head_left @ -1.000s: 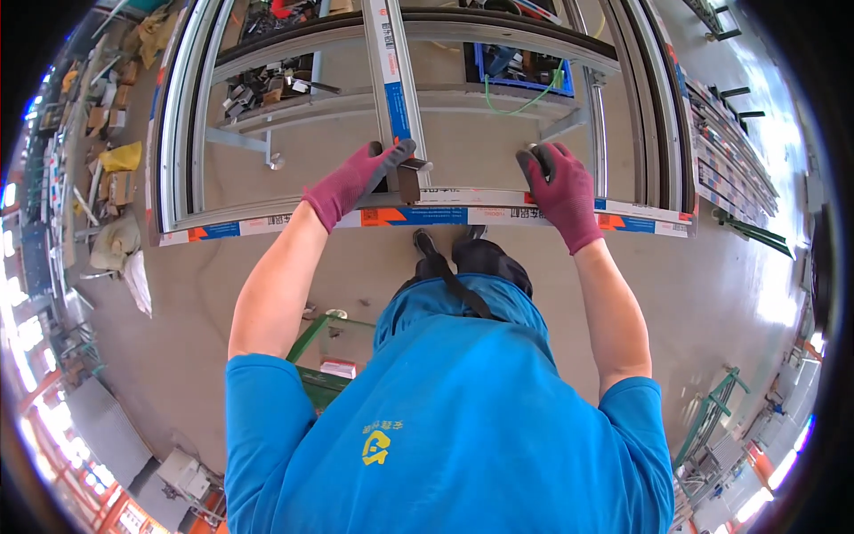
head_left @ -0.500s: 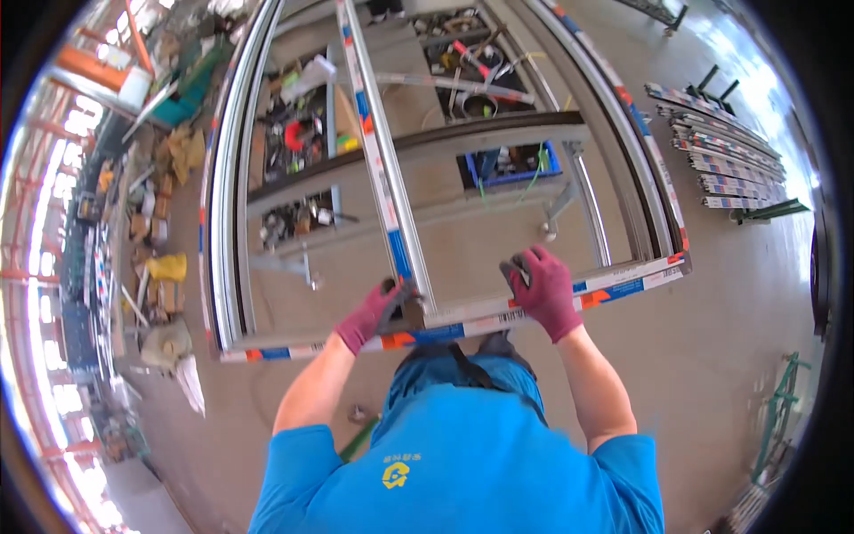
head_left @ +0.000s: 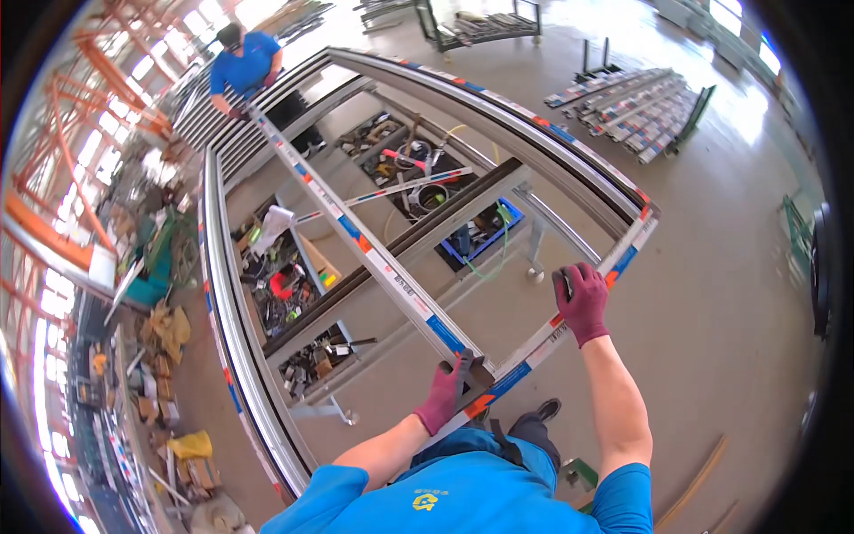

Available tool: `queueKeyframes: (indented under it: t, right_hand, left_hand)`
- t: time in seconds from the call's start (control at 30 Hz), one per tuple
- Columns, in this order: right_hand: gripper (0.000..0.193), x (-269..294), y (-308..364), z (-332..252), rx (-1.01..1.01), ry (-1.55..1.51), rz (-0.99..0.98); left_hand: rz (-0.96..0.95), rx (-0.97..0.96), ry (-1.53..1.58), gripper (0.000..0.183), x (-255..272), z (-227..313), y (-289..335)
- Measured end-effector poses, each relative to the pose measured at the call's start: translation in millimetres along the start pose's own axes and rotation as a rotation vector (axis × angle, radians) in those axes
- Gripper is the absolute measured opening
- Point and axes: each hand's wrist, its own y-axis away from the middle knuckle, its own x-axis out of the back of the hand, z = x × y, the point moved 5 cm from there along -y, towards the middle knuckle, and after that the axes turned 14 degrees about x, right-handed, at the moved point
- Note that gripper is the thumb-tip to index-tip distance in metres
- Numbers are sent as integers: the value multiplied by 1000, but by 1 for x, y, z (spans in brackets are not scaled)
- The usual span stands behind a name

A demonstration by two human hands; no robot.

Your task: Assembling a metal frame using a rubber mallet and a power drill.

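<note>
A large rectangular aluminium frame [head_left: 530,345] lies before me, its rails covered with printed protective tape. A long aluminium bar [head_left: 391,271] runs across its opening to the near rail. My left hand [head_left: 442,398], in a maroon glove with a dark palm, is closed on the near end of this bar, right at the joint. My right hand [head_left: 583,304], gloved alike, is over the near rail toward its right corner. Its fingers are curled in; whatever they hold, if anything, is hidden.
At the bar's far end stands a co-worker [head_left: 245,67] in blue, hands near it. Under the frame are tool-filled trays and a blue crate [head_left: 485,233]. Taped profiles [head_left: 623,107] lie on a rack at right; boxes and a yellow bag [head_left: 193,445] stand at left.
My view has turned and lifted, bringing the co-worker into sight. My right hand has shifted along the near rail toward the right corner, its fingers more curled. My left hand stays at the bar's end.
</note>
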Motion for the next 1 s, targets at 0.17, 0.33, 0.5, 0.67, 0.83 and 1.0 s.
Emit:
queueKeyframes:
  t: [0.17, 0.33, 0.5, 0.67, 0.83, 1.0]
  right_hand:
    - [20, 53, 98, -57, -155, 21, 205]
    - [15, 92, 308, -111, -680, 79, 167]
    - [20, 120, 514, -191, -1177, 214, 2]
    - [23, 191, 638, -284, -1645, 426, 42]
    - [22, 251, 681, -323, -1811, 647, 293]
    - [29, 266, 736, -386, -1993, 815, 189]
  left_hand:
    - [-216, -8, 126, 45, -11, -1, 14]
    - [-393, -40, -181, 35, -12, 26, 10]
    - [-333, 101, -256, 29, -18, 3, -30]
    - [-295, 55, -537, 27, -54, -18, -36]
    - [-216, -70, -768, 26, -80, -20, -17]
    - [-109, -235, -957, 27, -102, -9, 1]
